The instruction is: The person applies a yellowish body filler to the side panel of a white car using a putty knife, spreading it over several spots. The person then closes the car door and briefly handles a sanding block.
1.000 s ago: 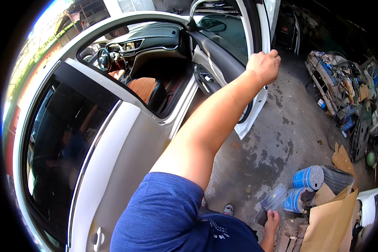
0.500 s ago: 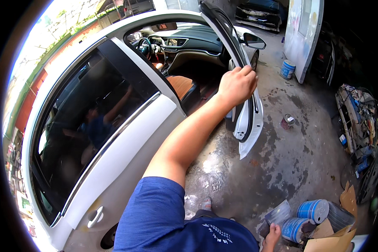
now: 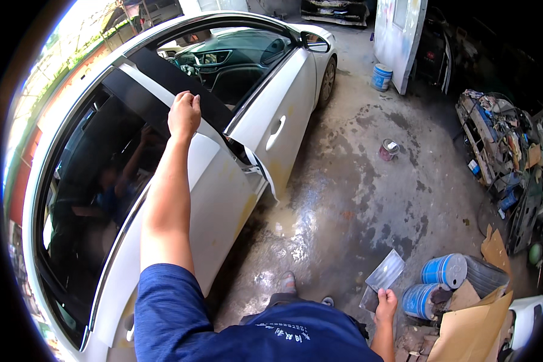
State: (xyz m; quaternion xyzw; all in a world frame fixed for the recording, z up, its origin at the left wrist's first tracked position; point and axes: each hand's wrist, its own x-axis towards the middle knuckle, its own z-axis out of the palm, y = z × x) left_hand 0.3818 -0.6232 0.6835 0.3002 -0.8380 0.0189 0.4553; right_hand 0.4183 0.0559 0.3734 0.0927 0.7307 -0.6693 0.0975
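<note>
Swinging the front door (image 3: 292, 108) leftward since the earlier frame, from well open to just ajar, and bringing the left hand (image 3: 184, 114) across with it. Curling the left grip's fingers in front of the door's dark upper rear edge; cannot tell whether holding that edge or only hovering by it. Pinching a translucent sheet (image 3: 386, 268) between the thumb and fingers of the right hand (image 3: 386, 306), low and near, well to the right of the car. Leaving the front door's lower rear corner standing out from the body, just beyond the rear door (image 3: 220, 199). Stretching the left arm past the dark rear window (image 3: 84, 199) on the left. Facing a side mirror (image 3: 314, 42) farther off. Standing on the stained floor (image 3: 344, 193), wearing a blue shirt (image 3: 271, 341). Having two blue drums (image 3: 444, 271) just right of the sheet, with cardboard (image 3: 473, 320) near them. Looking out to a dark red can (image 3: 389, 151) midway, a blue bucket (image 3: 381, 77) far off beside a pale panel (image 3: 398, 42), and a scrap heap (image 3: 495, 139) far right.
</note>
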